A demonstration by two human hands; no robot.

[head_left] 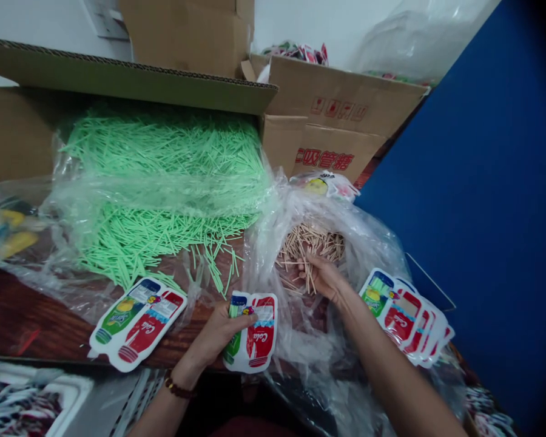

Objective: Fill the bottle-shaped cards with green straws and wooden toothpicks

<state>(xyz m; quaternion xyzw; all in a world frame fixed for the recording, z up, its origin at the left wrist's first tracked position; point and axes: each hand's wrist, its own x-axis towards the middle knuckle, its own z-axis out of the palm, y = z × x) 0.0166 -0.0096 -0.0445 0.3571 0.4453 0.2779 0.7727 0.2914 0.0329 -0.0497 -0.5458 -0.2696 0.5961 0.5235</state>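
Note:
My left hand [225,331] grips a bottle-shaped packet [261,334] with a green and a red half, thumb on its front. My right hand [321,276] pinches some thin brown sticks at the front of a pile of brown sticks [323,240] lying in clear plastic. A similar packet [139,321] lies at the table's edge, left of my left hand. More packets [409,315] are fanned in a stack to the right of my right forearm. Bright green sticks [164,158] fill a large plastic bag in the open carton, with loose ones spilling onto the table.
Open cardboard boxes [337,103] stand at the back. Crumpled clear plastic [377,230] surrounds the brown pile. The dark wooden table [50,309] ends in front of me, above a white tray [75,394] at lower left. A blue surface [482,182] rises at right.

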